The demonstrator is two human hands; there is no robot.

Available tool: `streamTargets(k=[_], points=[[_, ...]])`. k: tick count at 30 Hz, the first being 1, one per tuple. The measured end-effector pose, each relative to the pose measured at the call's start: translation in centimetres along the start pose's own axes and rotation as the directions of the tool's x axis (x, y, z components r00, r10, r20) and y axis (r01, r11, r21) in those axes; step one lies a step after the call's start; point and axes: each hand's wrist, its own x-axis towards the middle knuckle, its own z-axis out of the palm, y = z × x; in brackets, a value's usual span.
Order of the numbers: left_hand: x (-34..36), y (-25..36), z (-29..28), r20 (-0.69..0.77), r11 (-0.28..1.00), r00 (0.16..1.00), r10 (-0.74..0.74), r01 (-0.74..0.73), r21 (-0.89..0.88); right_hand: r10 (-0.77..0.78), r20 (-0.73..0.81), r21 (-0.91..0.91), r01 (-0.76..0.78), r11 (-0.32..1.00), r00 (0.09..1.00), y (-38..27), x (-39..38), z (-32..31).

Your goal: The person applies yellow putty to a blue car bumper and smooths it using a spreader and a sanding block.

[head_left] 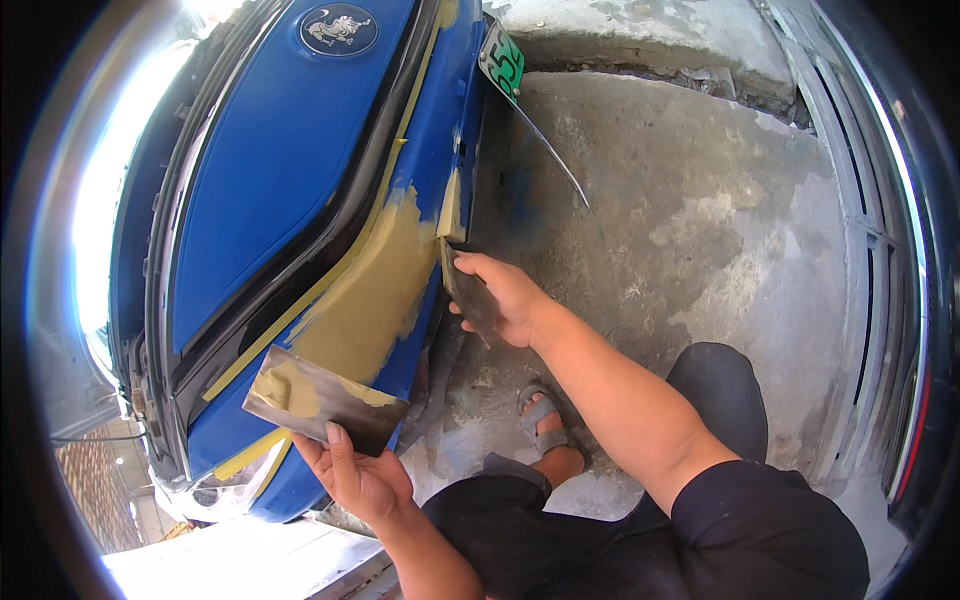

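Observation:
My left hand (362, 482) grips a flat metal putty plate (372, 424) by its lower edge, thumb on top. Yellowish body filler (290, 388) is smeared over the plate's far side. In my right hand (508, 305) is a dark, thin putty spreader (472, 305), its tip close to the vehicle's lower edge; I cannot tell if it touches. Beside both hands lies the front of a blue vehicle (290, 150). A broad patch of the same filler (375, 285) coats its corner panel, and a narrower strip (451, 205) sits beyond my right hand.
A black trim band (345, 190) runs along the blue panel, edged with yellow tape (300, 318). A licence plate (500, 62) and a thin rod (553, 152) stick out at the far end. Concrete ground (680, 220) lies to the right, bounded by a metal gate (855, 230). My sandalled foot (545, 425) stands below.

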Motion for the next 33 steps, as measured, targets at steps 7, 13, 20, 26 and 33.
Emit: streamTargets(k=[7,13,20,26,33], points=[[0.0,0.1,-0.1,-0.009,1.000,1.000,-0.010,0.010,-0.006,0.123,0.128,0.142,-0.141,0.980,0.984,0.4,1.4,-1.0],[0.1,0.0,-0.1,0.037,1.000,0.999,0.004,-0.003,-0.006,0.114,0.137,0.139,-0.133,0.981,0.984,0.1,1.8,-0.4],[0.1,0.1,0.1,-0.004,1.000,1.000,-0.010,0.010,0.000,-0.084,0.037,-0.013,0.084,0.996,0.996,1.0,0.4,0.4],[0.0,0.0,0.3,0.025,1.000,1.000,-0.004,0.004,-0.011,-0.045,-0.006,-0.026,0.045,0.999,0.999,-0.5,0.2,2.1],[0.2,-0.3,0.7,0.067,0.999,0.998,-0.017,0.019,-0.034,-0.641,-0.041,-0.707,0.431,0.561,0.766,2.9,0.6,5.3]])
